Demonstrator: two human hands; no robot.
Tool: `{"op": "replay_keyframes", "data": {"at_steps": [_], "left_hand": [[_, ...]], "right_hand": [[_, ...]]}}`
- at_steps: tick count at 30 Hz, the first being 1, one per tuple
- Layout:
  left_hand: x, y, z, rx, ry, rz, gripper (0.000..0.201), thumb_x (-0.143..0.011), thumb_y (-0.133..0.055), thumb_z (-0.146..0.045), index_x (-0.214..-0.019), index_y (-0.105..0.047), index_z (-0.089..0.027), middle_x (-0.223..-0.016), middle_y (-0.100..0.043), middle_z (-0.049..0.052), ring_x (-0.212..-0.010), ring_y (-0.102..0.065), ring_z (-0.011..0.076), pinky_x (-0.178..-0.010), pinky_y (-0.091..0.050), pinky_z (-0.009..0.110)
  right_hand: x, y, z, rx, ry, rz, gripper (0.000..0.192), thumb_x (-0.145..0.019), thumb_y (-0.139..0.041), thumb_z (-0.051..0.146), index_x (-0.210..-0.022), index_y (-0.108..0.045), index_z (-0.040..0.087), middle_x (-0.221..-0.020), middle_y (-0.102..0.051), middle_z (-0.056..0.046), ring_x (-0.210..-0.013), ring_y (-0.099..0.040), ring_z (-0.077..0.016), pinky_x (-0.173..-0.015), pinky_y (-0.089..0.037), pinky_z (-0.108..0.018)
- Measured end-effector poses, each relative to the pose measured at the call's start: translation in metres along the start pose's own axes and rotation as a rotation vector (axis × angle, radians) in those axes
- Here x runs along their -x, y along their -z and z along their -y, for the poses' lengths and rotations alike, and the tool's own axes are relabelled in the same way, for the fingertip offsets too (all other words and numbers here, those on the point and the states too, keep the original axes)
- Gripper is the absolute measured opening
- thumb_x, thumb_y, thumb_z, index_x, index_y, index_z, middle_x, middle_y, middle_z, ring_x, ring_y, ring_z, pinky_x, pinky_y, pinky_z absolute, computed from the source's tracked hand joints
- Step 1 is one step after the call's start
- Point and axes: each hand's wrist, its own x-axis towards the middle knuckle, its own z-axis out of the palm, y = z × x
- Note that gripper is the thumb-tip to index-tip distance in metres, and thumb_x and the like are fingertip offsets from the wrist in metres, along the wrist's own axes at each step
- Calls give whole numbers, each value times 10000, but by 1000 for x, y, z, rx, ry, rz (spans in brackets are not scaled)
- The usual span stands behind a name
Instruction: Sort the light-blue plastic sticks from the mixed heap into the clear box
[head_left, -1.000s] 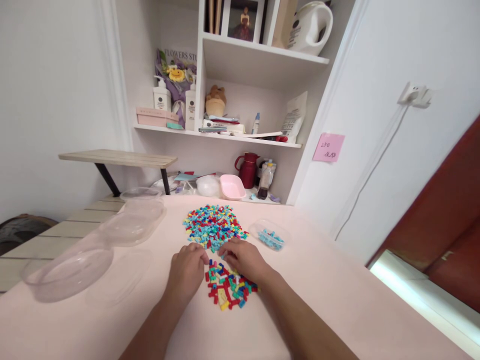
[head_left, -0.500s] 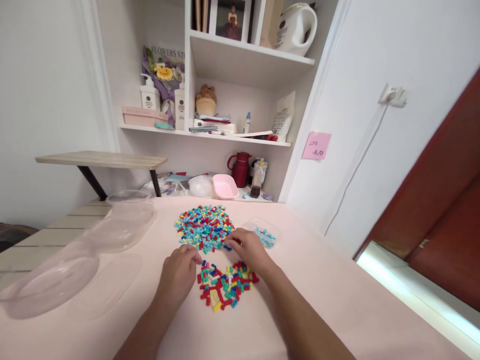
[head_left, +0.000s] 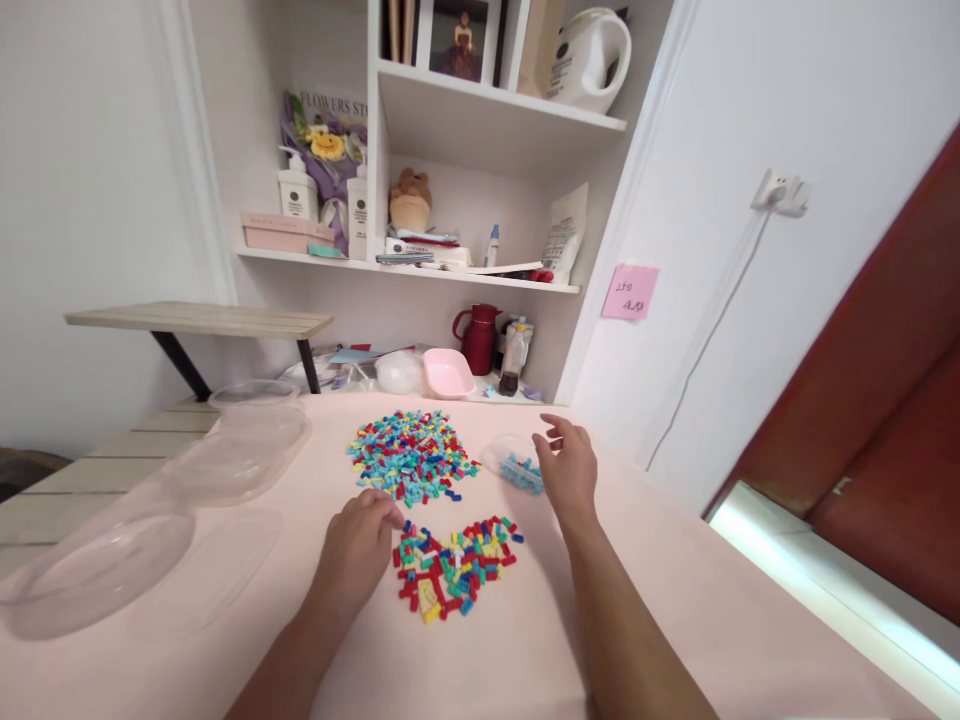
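My left hand [head_left: 361,535] rests on the pink table with its fingers curled together, beside the left edge of the near pile of small building bricks [head_left: 456,568]. What its fingers hold, if anything, is hidden. Raised at the right is my right hand [head_left: 570,468], fingers apart and nothing visible in them. Just left of it stands a clear plastic container [head_left: 491,455] with light blue bricks [head_left: 521,474] inside. A larger mixed heap of bricks [head_left: 409,452] lies farther back, beyond both hands.
Clear plastic trays [head_left: 112,555] and lids line the table's left side. Behind the table, a shelf unit holds a pink basin [head_left: 448,373], a red jug [head_left: 478,338] and a bottle of dark liquid [head_left: 514,360]. A small wooden shelf [head_left: 199,318] juts out at the left.
My right hand has moved right and away from the big heap to beside the clear container, and its fingers have spread. The container sits slightly farther left. My left hand is almost still.
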Motion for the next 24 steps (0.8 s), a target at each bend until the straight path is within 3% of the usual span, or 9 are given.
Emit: {"op": "replay_keyframes", "data": {"at_steps": [2, 4, 8, 12, 15, 24], "left_hand": [[0, 0, 0, -5, -1, 3, 372, -859, -341, -97, -760, -669, -239, -1039, -666, 13, -1018, -597, 166, -917, -439, 308], [1, 0, -1, -20, 2, 12, 372, -861, -344, -92, -775, -674, -241, -1047, -666, 13, -1032, -591, 167, -925, -431, 309], [2, 2, -4, -68, 17, 41, 371, -851, -360, -65, -829, -680, -250, -1079, -669, 8, -1043, -577, 177, -917, -418, 323], [2, 2, -6, -116, 14, 56, 353, -848, -377, -66, -862, -673, -258, -1096, -668, 3, -1042, -567, 184, -887, -406, 323], [2, 0, -5, -131, 14, 64, 344, -855, -368, -82, -870, -665, -255, -1098, -665, 3, -1042, -564, 190, -870, -398, 324], [3, -2, -2, -133, -20, 52, 330, -850, -365, -91, -863, -655, -249, -1069, -666, 5, -1027, -560, 190, -859, -392, 320]], "right_hand": [[3, -4, 3, -52, 12, 13, 360, -857, -484, 361, -1141, -632, 198, -952, -611, -69, -705, -570, -170, -703, -459, -321], [8, -11, 9, -133, 51, 115, 318, -877, -462, 353, -1074, -658, 198, -912, -636, -64, -715, -573, -176, -706, -463, -316], [30, -32, 28, -209, 218, 482, 239, -896, -471, 275, -938, -701, 229, -915, -680, -49, -839, -605, -190, -790, -464, -313], [55, -50, 40, -108, 347, 757, 303, -884, -493, 185, -1118, -672, 260, -1045, -647, -55, -972, -589, -187, -873, -450, -301], [64, -55, 41, -27, 376, 840, 370, -867, -517, 166, -1206, -632, 257, -1072, -613, -68, -995, -574, -191, -888, -443, -298], [60, -51, 39, -133, 297, 905, 233, -816, -564, 122, -950, -704, 252, -1002, -573, -36, -872, -577, -154, -802, -453, -266]]}}
